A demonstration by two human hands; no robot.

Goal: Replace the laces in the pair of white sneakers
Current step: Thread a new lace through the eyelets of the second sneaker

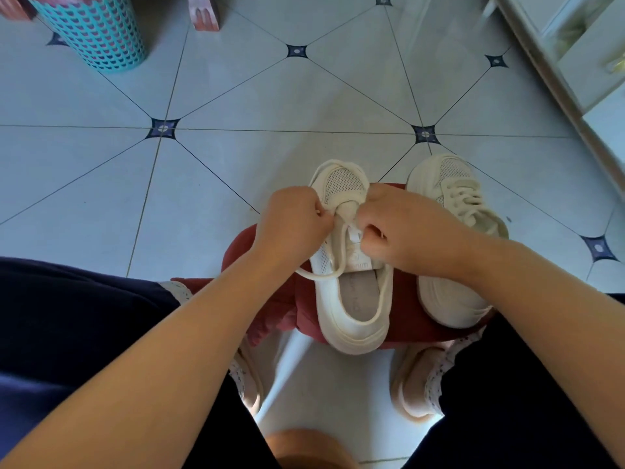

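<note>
While left hand (294, 214) and right hand (402, 225) pinch the lace (338, 269), fingers (323, 221) hide the eyelets.

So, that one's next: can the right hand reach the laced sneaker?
Likely yes: the laced sneaker lies just beside the right hand, nothing between them, though it would first release the lace.

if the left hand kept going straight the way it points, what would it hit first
The left hand aims up and right in the picture: first the sneaker it touches while pinching the lace; just beyond, likely the right hand, though depth is unclear.
</note>
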